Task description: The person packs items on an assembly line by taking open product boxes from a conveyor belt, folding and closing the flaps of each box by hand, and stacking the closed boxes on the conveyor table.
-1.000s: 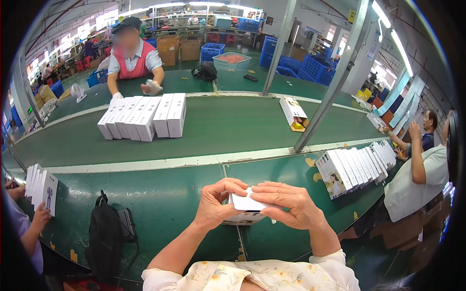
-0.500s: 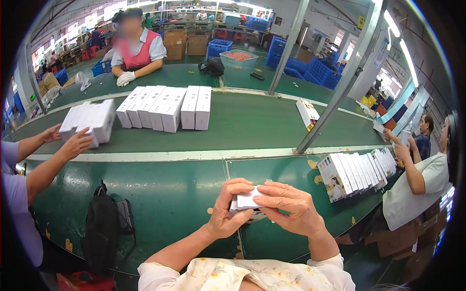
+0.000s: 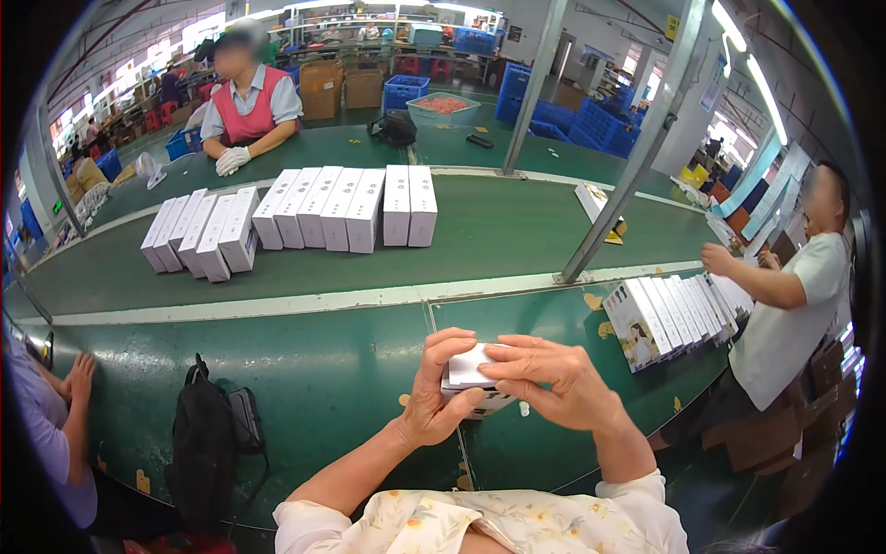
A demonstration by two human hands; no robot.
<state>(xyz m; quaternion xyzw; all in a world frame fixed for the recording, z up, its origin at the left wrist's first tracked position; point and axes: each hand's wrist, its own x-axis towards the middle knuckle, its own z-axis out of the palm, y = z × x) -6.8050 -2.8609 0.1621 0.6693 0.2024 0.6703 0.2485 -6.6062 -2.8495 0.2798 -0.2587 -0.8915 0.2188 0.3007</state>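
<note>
A white carton box (image 3: 469, 367) stands in front of me at the near table, its top end facing up. My left hand (image 3: 437, 395) wraps round its left side, fingers behind and thumb in front. From the right, my right hand (image 3: 556, 380) lays its fingers over the top flap, its thumb near the front edge. Both hands hide much of the box's sides. Just below the right hand, a small white piece (image 3: 524, 408) shows; its kind is too small to tell.
White boxes (image 3: 337, 208) stand in rows on the green belt (image 3: 498, 222). More printed boxes (image 3: 646, 323) lean at the right. A black backpack (image 3: 203, 434) lies left. A metal post (image 3: 637, 148) rises beyond. Co-workers sit left, right and across.
The co-worker at left has set a group of white boxes on the belt and drawn the hands back. The boxes across shift slightly right in view. My hands still hold the carton, fingers slightly moved.
</note>
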